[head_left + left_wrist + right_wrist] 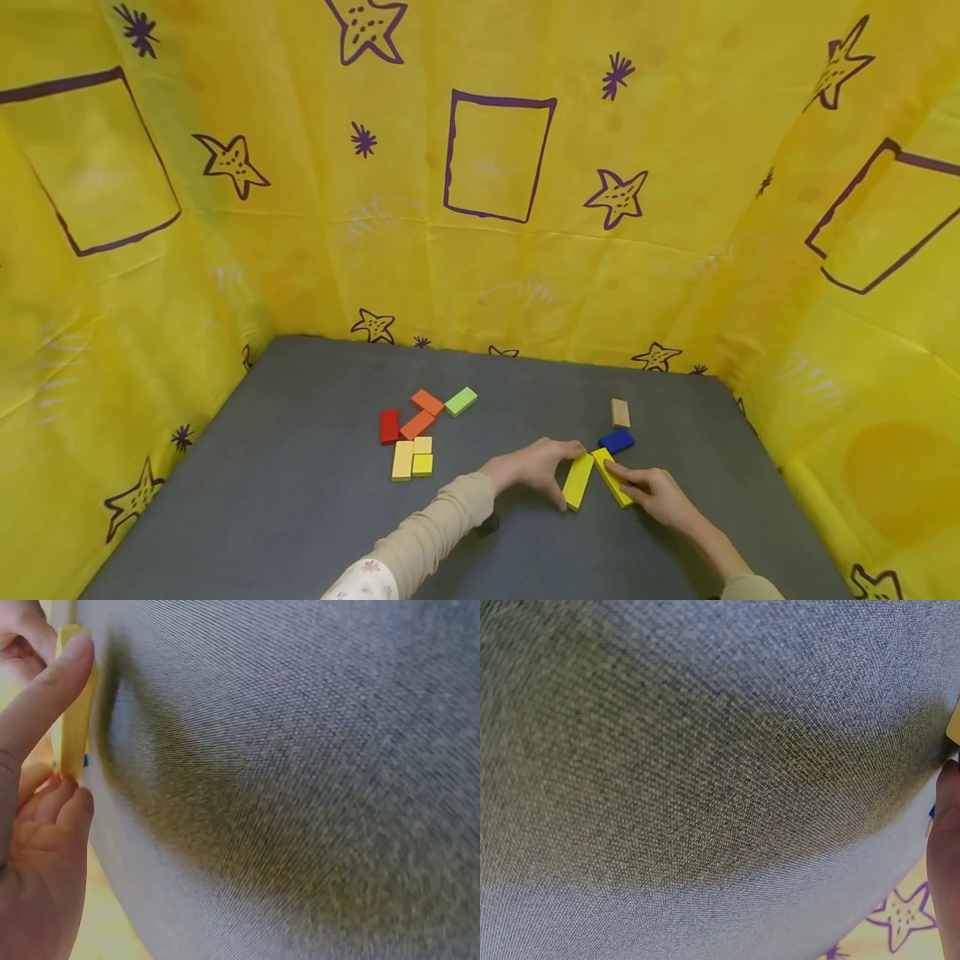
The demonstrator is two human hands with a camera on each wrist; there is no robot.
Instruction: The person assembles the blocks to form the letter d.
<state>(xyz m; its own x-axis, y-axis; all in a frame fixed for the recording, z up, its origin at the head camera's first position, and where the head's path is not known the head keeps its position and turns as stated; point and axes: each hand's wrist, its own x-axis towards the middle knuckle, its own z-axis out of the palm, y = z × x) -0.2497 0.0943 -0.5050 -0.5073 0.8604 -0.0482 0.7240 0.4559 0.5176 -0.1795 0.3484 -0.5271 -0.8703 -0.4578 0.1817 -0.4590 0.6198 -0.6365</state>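
My left hand [542,467] grips a long yellow block [578,482] by its two ends, thumb at the near end and fingers at the far one. In the left wrist view the same hand [45,825] spans that block [73,712] between thumb and fingertips. Close on its right, my right hand [660,496] holds a second long yellow block [612,478], slanted the other way. The far ends of the two blocks nearly meet. Just beyond them lies a blue block [617,441]. The right wrist view catches only part of the right hand [946,855] at its edge.
A tan block [620,413] lies behind the blue one. Farther left are a red block [389,427], two orange blocks [427,402], a green block [461,402] and a cluster of cream and yellow blocks [402,460]. Yellow cloth [495,275] walls the grey table [315,517].
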